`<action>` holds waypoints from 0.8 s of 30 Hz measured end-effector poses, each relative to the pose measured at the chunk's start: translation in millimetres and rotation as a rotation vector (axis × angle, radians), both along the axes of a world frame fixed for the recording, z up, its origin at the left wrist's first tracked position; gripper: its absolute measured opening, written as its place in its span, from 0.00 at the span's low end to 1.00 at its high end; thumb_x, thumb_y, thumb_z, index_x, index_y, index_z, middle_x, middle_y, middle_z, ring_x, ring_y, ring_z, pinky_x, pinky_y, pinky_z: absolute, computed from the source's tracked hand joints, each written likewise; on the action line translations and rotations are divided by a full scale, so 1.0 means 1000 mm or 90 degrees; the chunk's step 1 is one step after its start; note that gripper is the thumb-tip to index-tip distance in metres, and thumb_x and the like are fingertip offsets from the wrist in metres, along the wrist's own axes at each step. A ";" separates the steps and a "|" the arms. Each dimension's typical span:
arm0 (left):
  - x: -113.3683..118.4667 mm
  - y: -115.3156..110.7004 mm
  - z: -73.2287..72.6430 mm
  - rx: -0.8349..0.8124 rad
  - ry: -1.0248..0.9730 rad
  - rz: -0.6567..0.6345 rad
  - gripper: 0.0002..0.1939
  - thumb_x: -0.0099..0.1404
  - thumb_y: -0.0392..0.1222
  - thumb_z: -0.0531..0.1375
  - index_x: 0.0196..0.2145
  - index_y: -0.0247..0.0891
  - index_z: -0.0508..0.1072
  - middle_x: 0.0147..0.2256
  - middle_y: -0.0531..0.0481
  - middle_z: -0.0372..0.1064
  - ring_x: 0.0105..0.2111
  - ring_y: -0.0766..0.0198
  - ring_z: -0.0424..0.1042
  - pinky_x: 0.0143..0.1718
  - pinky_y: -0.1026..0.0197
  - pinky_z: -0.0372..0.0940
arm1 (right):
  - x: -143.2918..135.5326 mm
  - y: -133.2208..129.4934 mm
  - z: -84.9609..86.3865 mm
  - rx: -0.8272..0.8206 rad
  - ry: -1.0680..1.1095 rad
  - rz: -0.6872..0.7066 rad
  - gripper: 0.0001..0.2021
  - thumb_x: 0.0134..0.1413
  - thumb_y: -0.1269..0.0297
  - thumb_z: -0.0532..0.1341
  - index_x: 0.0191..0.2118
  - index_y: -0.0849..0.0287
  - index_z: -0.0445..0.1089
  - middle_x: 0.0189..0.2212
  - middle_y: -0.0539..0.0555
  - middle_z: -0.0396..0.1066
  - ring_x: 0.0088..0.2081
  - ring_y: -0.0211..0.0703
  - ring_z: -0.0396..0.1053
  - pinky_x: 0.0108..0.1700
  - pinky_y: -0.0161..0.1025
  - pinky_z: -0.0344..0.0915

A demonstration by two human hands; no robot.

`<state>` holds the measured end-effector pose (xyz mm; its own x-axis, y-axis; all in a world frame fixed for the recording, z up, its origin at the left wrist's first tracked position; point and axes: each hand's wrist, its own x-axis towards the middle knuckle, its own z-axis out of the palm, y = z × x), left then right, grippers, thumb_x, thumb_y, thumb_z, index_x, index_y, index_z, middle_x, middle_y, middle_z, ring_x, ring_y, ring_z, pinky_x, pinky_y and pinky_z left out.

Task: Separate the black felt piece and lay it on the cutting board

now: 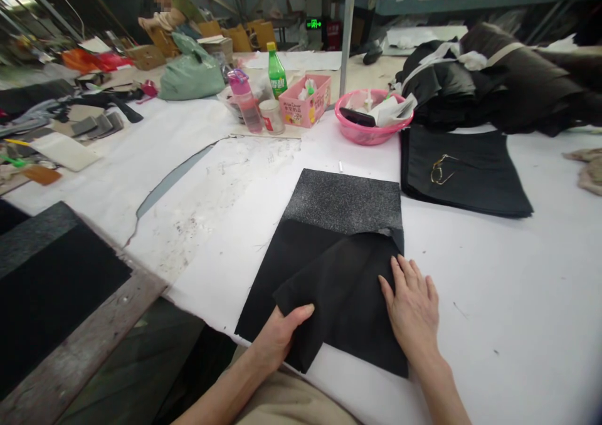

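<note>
A black fabric piece (338, 287) lies on the white table (493, 274) in front of me, partly over a grey speckled sheet (345, 200). My left hand (277, 337) grips the near left corner of the black fabric, thumb on top, with the cloth folded over. My right hand (411, 306) rests flat on the fabric's right edge, fingers spread and pressing it down.
A stack of black cloth (463, 174) with a gold wire clip (441, 169) lies at the right. Behind it are a pink basin (371, 130), a pink box (305, 102), bottles (276, 71) and dark fabric piles (508, 80). A person sits far back left.
</note>
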<state>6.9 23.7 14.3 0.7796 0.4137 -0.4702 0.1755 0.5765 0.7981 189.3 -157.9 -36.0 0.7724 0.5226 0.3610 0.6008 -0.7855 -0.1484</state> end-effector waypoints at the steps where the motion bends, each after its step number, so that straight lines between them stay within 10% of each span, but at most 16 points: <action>1: 0.001 0.000 0.001 -0.025 -0.013 0.010 0.27 0.62 0.44 0.63 0.58 0.37 0.68 0.53 0.42 0.70 0.59 0.53 0.62 0.63 0.50 0.55 | 0.000 0.000 0.001 -0.004 -0.001 0.000 0.24 0.69 0.55 0.45 0.62 0.66 0.59 0.62 0.63 0.58 0.64 0.55 0.51 0.64 0.58 0.45; 19: -0.003 0.008 -0.007 -0.029 -0.024 -0.011 0.23 0.63 0.43 0.61 0.56 0.40 0.70 0.51 0.47 0.71 0.58 0.54 0.64 0.63 0.51 0.55 | 0.047 0.023 -0.005 0.080 0.076 -0.025 0.23 0.67 0.56 0.47 0.61 0.63 0.62 0.62 0.62 0.57 0.66 0.56 0.45 0.65 0.59 0.37; 24: 0.000 0.007 0.010 0.214 -0.013 -0.087 0.18 0.65 0.44 0.59 0.51 0.34 0.73 0.43 0.44 0.75 0.53 0.53 0.69 0.61 0.50 0.59 | 0.039 0.025 0.016 0.201 0.194 -0.021 0.25 0.64 0.52 0.50 0.57 0.64 0.66 0.62 0.63 0.57 0.66 0.57 0.43 0.66 0.58 0.34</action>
